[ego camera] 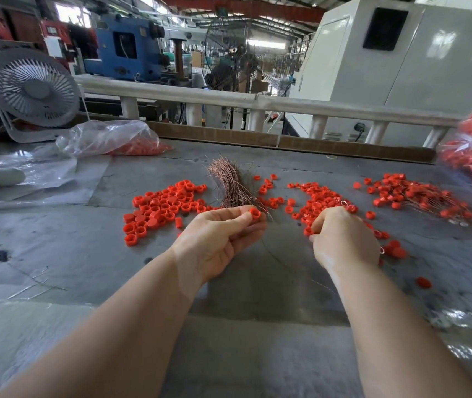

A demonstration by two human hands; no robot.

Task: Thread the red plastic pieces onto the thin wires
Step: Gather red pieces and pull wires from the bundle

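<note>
The grey table (85, 245) carries a copper wire bundle (230, 185); red caps (160, 208) lie left and right of it. Below the bundle, the left hand (220, 239) pinches one red cap (254, 214). The right hand (344, 239) curls downward, seemingly gripping another cap (308, 231), its fingertips hidden.

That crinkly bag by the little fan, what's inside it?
Red caps show through the clear bag, heaped at its right end. The crumpled, shiny plastic hides whatever lies deeper or further left, so how many there are cannot be told.

Red plastic pieces (162, 209), coppery wires (233, 182)
</note>
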